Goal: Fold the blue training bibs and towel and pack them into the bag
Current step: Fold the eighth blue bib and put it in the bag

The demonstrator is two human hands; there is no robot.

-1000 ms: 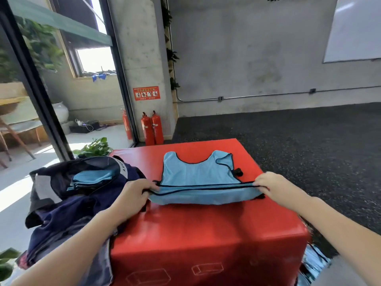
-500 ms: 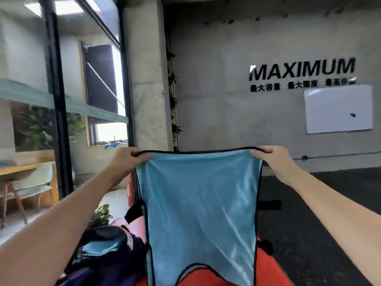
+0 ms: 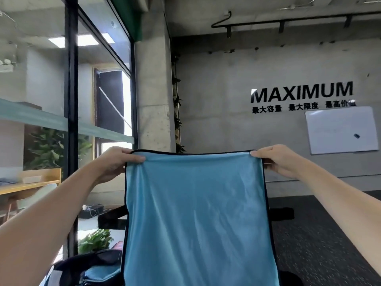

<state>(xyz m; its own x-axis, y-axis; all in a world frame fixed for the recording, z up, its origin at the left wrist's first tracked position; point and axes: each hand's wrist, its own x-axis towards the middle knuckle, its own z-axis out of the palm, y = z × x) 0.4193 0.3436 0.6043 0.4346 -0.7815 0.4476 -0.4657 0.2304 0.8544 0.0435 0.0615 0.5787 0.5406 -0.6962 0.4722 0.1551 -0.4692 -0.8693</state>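
Head camera: my left hand [image 3: 115, 164] and right hand [image 3: 277, 162] each pinched a top corner of the blue bib [image 3: 195, 213], hung at chest height above the bag [image 3: 90, 267]. Slick fabric could slip, spoiling the fold.

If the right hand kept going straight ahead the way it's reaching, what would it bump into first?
Nothing near, as far as the picture shows. The right hand, gripping the blue bib, reaches toward the far concrete wall, near the whiteboard. Depth is unclear.

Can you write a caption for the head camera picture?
Both hands, left and right, hold a blue bib up by its corners.
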